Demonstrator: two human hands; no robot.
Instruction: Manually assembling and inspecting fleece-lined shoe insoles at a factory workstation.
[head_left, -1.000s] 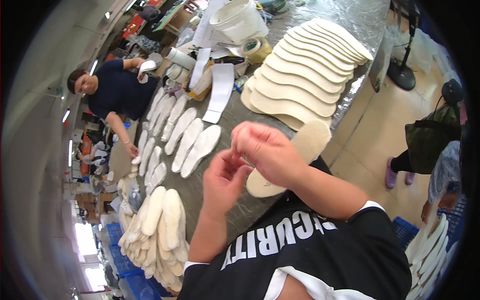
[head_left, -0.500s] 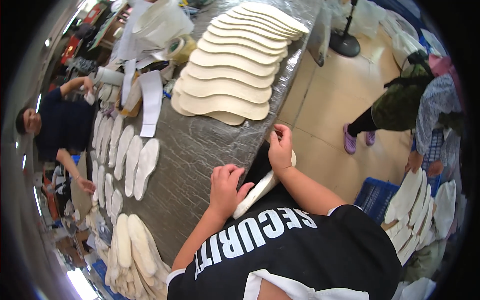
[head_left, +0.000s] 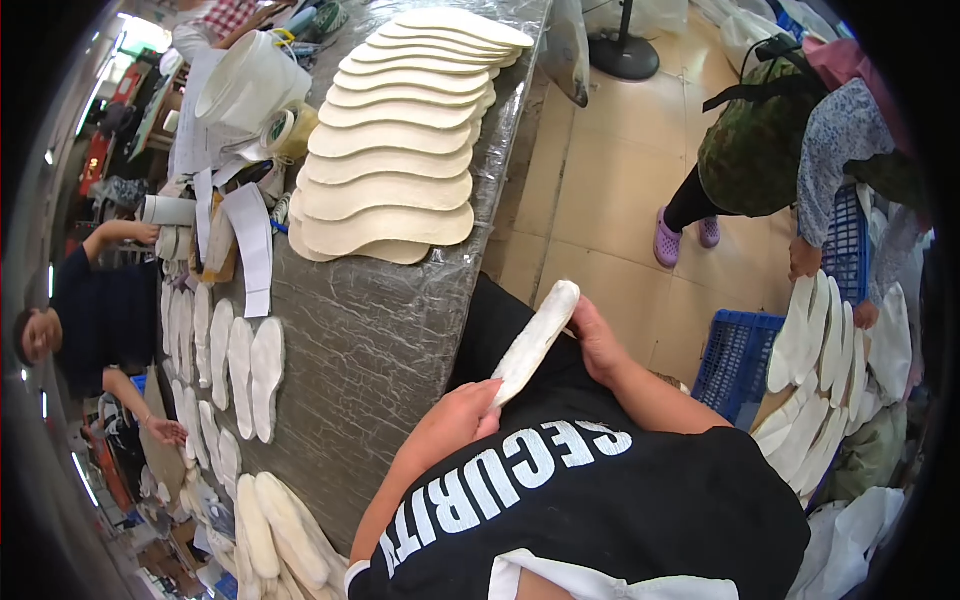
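A white, fleecy-looking insole (head_left: 532,346) is held at a slant over my lap, beside the table's edge. My left hand (head_left: 458,420) pinches its lower end, the thumb lying along it. Around the upper part closes my right hand (head_left: 600,343), with some of its fingers hidden behind the insole. Nearest to both hands on the table (head_left: 350,400) is an overlapping row of cream insoles (head_left: 390,195), fanned out toward the far end.
White insoles (head_left: 240,360) lie in rows along the table's left side, with a heap of cream ones (head_left: 285,530) nearer me. A white bucket (head_left: 250,90) stands far left. One person (head_left: 90,310) is across the table; another (head_left: 845,130) handles insoles by blue crates (head_left: 735,360) at right.
Both hands have closed on the insole and raised it off my lap; before, they were apart above it with fingers loose. The view has shifted, so the table sits farther left.
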